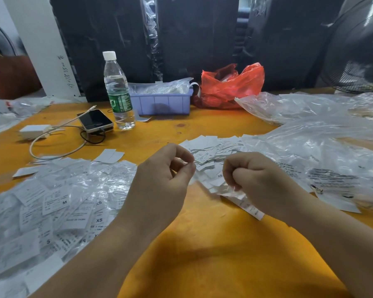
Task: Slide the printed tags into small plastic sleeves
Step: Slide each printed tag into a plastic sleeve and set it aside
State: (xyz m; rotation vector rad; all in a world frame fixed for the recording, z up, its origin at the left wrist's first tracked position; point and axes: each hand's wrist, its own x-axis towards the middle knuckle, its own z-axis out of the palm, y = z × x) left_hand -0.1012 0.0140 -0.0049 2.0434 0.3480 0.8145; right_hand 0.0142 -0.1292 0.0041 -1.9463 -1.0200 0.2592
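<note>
Mid-sleeving, we judge. Our right hand (256, 179) grips a clear sleeve (229, 191) with tag (249, 208) near the loose-tag pile (211, 155); left hand (162, 179) pinches, contents unclear. Next: seat tag, drop onto left pile (52, 207).

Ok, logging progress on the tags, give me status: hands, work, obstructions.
Left hand pinching, contents unclear. Right hand grips a sleeved tag. Loose tags just beyond the hands. Nothing in the way.

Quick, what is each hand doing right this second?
Left hand: fingers curled, thumb and fingertip pinched together; whether anything is between them cannot be told.
Right hand: fingers curled, gripping a small plastic sleeve.
</note>
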